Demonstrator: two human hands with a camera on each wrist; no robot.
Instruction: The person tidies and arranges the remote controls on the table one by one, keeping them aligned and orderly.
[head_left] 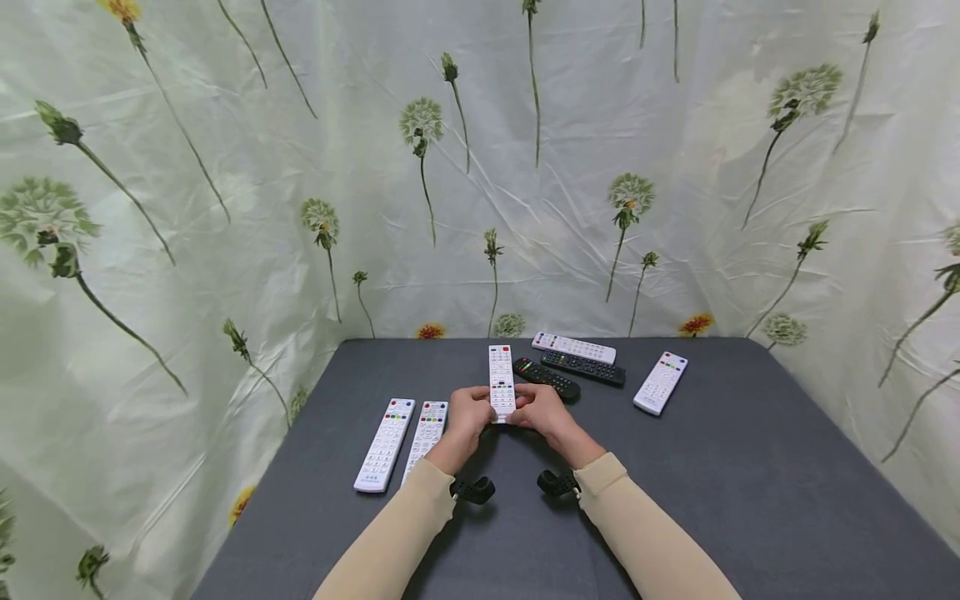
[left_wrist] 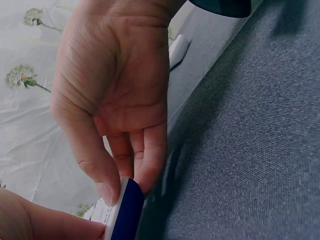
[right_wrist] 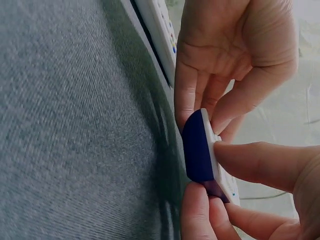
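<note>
Both hands hold a white remote control (head_left: pixel 501 375), its buttons facing up and its long side pointing away from me. My left hand (head_left: pixel 468 414) pinches its near left corner, thumb on top and fingers at the side. At the near right corner my right hand (head_left: pixel 547 412) does the same. The remote's dark blue underside (right_wrist: pixel 196 150) shows in the right wrist view, close over the grey cloth. In the left wrist view the right hand (left_wrist: pixel 120 95) fills the upper part, while only the left thumb (left_wrist: pixel 55 222) appears at the lower left.
Left of the hands lie two white remotes (head_left: pixel 385 446) (head_left: pixel 426 433), the nearer partly behind my left arm. Beyond my right hand are two black remotes (head_left: pixel 546 379) (head_left: pixel 583 367) and a white one (head_left: pixel 573 347). Another white remote (head_left: pixel 661 383) lies farther right. A flowered curtain (head_left: pixel 570 208) hangs behind.
</note>
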